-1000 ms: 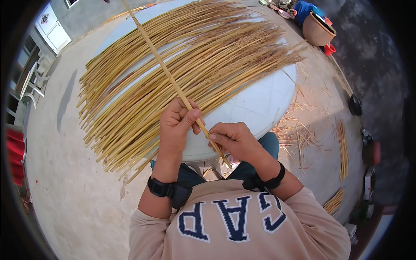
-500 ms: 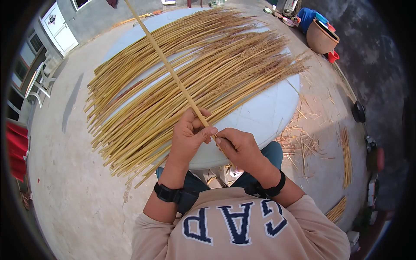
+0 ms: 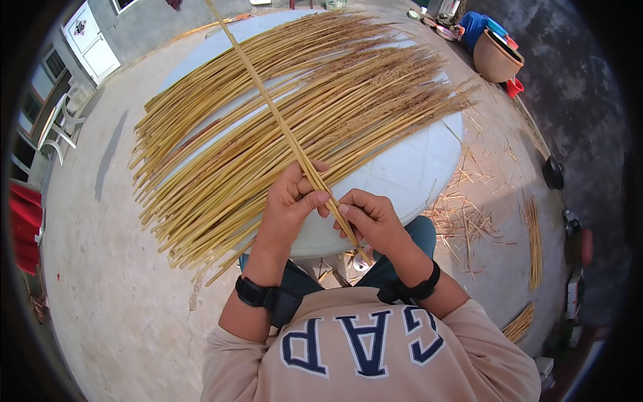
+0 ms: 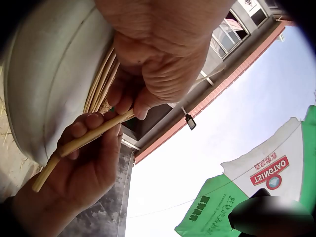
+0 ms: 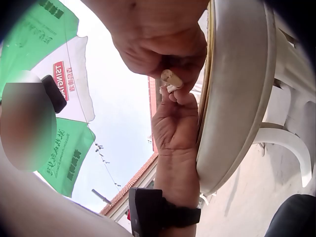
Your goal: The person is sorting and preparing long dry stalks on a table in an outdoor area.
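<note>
Stalk (image 3: 258, 81) in both hands, slanting over the laid-out stalks (image 3: 221, 181) beyond the fingers: the left hand (image 3: 289, 204) grasps it, and the right hand (image 3: 372, 220) pinches it nearer the end that juts past the fingers. Stripping its outer layer seems the step in hand, though the fingers partly hide it; the next move probably calls for a steady left grasp while the right fingers peel.

The stalk layer (image 3: 221, 177) covers most of the counter (image 3: 410, 164) and obstructs low passage there. Bare surface adjoins the layer's near right side. Above the layer, the held stalk (image 3: 268, 99) blocks a diagonal line.
</note>
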`<state>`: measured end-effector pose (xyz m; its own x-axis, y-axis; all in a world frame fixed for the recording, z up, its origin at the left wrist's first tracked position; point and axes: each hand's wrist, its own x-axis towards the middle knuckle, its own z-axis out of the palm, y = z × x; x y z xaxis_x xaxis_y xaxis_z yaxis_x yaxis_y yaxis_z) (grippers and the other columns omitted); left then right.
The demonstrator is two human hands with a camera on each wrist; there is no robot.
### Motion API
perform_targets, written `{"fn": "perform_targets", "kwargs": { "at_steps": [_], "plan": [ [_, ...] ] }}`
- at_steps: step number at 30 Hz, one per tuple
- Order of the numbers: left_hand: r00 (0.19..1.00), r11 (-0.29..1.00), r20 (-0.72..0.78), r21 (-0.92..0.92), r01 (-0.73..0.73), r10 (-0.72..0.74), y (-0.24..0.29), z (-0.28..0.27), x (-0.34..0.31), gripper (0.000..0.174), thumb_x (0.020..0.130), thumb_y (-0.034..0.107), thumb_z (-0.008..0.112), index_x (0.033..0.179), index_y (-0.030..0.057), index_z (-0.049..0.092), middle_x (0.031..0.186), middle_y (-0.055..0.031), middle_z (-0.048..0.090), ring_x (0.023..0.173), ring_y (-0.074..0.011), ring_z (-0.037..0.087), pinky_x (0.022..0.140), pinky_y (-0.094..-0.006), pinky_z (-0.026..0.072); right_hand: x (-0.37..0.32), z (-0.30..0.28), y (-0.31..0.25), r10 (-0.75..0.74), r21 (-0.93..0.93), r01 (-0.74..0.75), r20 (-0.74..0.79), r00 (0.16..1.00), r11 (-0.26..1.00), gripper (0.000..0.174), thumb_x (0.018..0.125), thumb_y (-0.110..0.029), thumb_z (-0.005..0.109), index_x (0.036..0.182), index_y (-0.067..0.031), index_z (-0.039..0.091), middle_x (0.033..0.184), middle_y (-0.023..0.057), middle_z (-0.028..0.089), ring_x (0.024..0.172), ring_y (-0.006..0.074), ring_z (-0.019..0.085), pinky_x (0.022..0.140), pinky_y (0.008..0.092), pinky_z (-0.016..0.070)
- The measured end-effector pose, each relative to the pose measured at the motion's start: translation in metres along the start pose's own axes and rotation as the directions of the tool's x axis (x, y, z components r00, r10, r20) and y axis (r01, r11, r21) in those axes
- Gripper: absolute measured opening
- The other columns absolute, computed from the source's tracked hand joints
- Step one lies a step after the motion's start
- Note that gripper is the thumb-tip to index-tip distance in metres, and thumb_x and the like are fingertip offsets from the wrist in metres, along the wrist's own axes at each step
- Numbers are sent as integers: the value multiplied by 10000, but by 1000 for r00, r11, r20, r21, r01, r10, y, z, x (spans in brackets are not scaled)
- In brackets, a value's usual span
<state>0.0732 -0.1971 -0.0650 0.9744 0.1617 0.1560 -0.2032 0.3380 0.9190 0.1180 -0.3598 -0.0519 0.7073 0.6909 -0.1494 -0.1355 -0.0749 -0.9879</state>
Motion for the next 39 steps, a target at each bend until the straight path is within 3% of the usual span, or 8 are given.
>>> {"fn": "perform_targets", "kwargs": {
  "at_steps": [8, 11, 14, 24, 27, 32, 35, 39],
  "plan": [
    [1000, 998, -4, 58, 3, -3, -4, -3, 0, 354, 785, 28, 611, 1111, -22, 483, 688, -36, 587, 561, -73, 518, 538, -190, 414, 1, 1, -2, -357, -393, 277, -148, 922, 877, 167, 829, -157, 616, 844, 2, 564, 666, 48, 597, 579, 81, 540, 540, 223, 440],
    [998, 990, 50, 136, 25, -32, -4, 0, -1, 418, 784, 16, 605, 1176, -17, 461, 707, -39, 601, 564, -71, 519, 538, -189, 414, 10, 0, -11, -415, -324, 352, -151, 897, 878, 196, 805, -170, 650, 853, 3, 568, 665, 42, 595, 597, 81, 546, 552, 222, 443],
    [996, 992, 73, 123, 33, -42, -2, 6, -1, 512, 780, 3, 600, 1258, 0, 415, 716, -38, 606, 567, -73, 519, 539, -191, 418, 26, -5, 1, -316, -92, 309, -75, 946, 946, 183, 801, -157, 651, 858, 2, 580, 661, 36, 586, 606, 77, 539, 555, 218, 442],
    [986, 994, 136, 62, 85, -92, 1, 3, -1, 588, 768, -21, 598, 1310, 24, 374, 712, -34, 603, 574, -76, 523, 551, -193, 425, 28, -5, -14, -177, -83, 172, -57, 983, 982, 146, 822, -145, 612, 793, -4, 588, 624, 18, 560, 549, 68, 489, 506, 231, 407],
    [985, 993, 138, 60, 97, -104, 1, 3, 0, 592, 773, 12, 618, 1312, 27, 373, 707, -37, 603, 565, -78, 523, 548, -191, 423, 25, -3, -14, -312, -341, 264, -93, 945, 902, 141, 807, -132, 610, 800, 5, 582, 615, 49, 550, 551, 81, 491, 497, 249, 407],
    [999, 999, 12, 11, -34, 34, -7, -3, 4, 262, 819, 116, 613, 1022, -21, 521, 678, -74, 608, 520, -109, 544, 474, -198, 433, 16, -1, -16, -454, -616, 324, -62, 889, 719, 127, 752, -110, 612, 754, -1, 547, 665, 134, 570, 545, 244, 555, 510, 313, 438],
    [1000, 996, -1, 84, 19, -19, -4, -2, 3, 132, 854, 114, 574, 892, 4, 511, 664, -80, 606, 513, -91, 528, 467, -201, 420, 13, 1, -8, -526, -669, 384, -12, 850, 636, 122, 752, -103, 602, 756, -4, 531, 685, 146, 576, 575, 286, 570, 523, 328, 449],
    [1000, 998, 8, 67, 3, -4, -8, -4, 3, 116, 877, 120, 535, 870, 7, 506, 642, -76, 597, 494, -92, 521, 458, -198, 411, 15, 1, 2, -520, -633, 361, -76, 851, 684, 97, 773, -66, 599, 768, 2, 530, 626, 85, 544, 519, 116, 500, 482, 256, 419]
  ]
}}
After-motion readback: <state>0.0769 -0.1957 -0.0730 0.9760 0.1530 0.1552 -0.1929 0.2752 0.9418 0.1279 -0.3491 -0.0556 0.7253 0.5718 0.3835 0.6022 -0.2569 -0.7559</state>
